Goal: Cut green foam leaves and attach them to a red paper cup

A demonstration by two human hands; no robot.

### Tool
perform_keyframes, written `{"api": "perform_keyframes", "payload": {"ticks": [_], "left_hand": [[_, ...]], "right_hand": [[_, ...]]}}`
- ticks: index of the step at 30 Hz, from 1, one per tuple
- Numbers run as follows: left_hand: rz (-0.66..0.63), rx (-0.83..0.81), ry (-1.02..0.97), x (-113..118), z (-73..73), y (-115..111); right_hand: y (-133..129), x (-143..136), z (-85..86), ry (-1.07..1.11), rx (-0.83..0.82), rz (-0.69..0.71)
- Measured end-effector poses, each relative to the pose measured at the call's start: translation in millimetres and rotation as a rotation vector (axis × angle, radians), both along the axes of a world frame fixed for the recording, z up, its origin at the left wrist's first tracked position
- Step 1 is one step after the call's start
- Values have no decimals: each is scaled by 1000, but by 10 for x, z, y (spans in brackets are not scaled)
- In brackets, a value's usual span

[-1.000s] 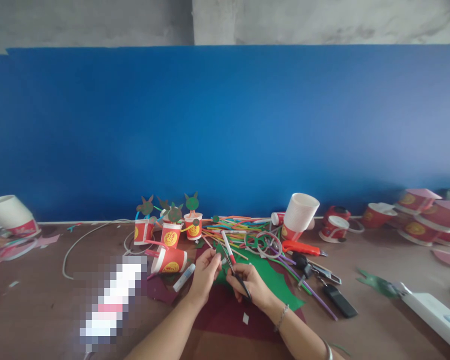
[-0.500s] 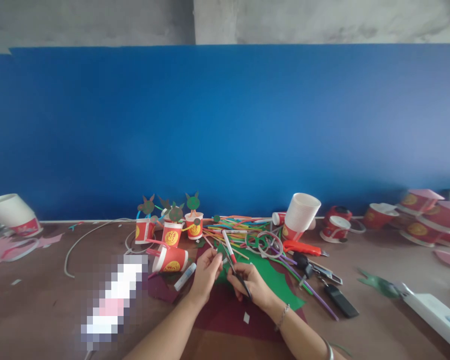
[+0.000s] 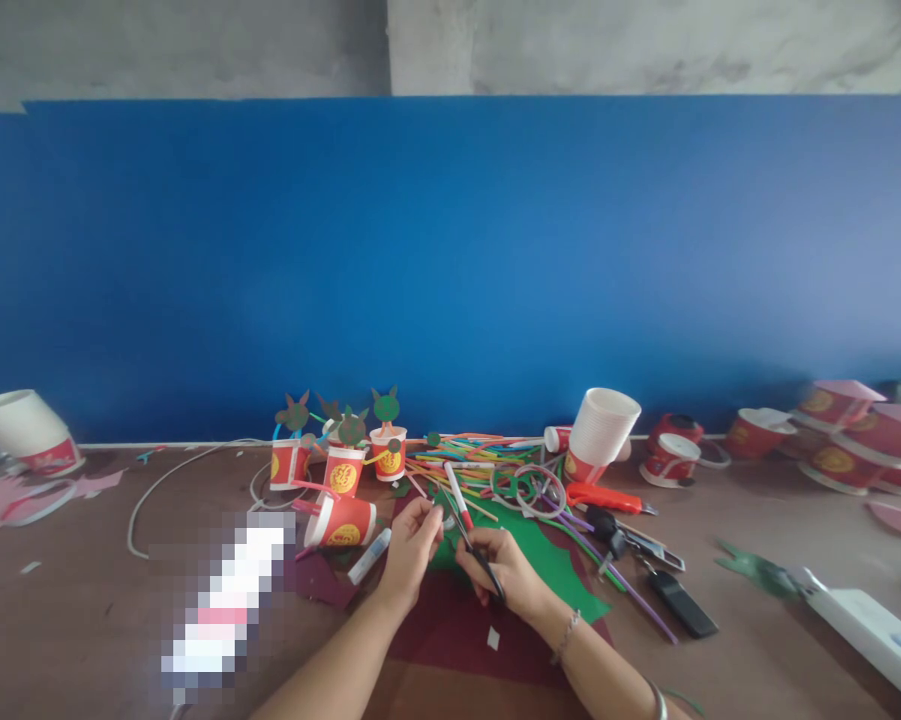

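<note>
My right hand [image 3: 506,570] is closed around a pair of scissors [image 3: 486,572] with dark handles, its blades pointing up and left. Across from it, my left hand [image 3: 414,545] pinches a small piece of green paper [image 3: 440,496] beside the blade tips. Below both hands lie a larger green paper sheet [image 3: 562,570] and a dark red sheet [image 3: 450,635]. A white marker with a red end [image 3: 457,492] rests just beyond the scissors. A glue stick [image 3: 370,557] lies left of my left hand.
Red paper cups with paper animal heads [image 3: 345,472] stand at the back left. Colourful pipe cleaners [image 3: 480,450] are heaped behind my hands. To the right are stacked white cups [image 3: 604,425], an orange utility knife [image 3: 607,497], keys with a black fob [image 3: 682,602] and a white device [image 3: 874,635].
Almost nothing differs. My hands keep nearly the same place, with the scissors and the green paper still held; the view has shifted very slightly.
</note>
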State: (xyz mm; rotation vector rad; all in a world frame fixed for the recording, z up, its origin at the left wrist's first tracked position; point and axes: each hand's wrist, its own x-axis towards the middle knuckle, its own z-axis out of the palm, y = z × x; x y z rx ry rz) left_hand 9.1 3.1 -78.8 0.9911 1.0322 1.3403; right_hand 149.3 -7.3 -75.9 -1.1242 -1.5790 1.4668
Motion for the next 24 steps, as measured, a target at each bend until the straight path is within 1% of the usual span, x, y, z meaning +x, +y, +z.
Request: {"api": "perform_keyframes", "payload": {"ticks": [7, 14, 19, 24], "left_hand": [[4, 0, -15, -1, -4, 1], [-43, 9, -20, -4, 14, 0], [-49, 16, -5, -4, 22, -6], [-50, 19, 5, -4, 12, -9]], "right_hand": [[7, 15, -43, 6, -8, 15], [0, 6, -21, 26, -23, 17], [-1, 0, -23, 41, -24, 20], [-5, -10, 12, 32, -7, 11]]}}
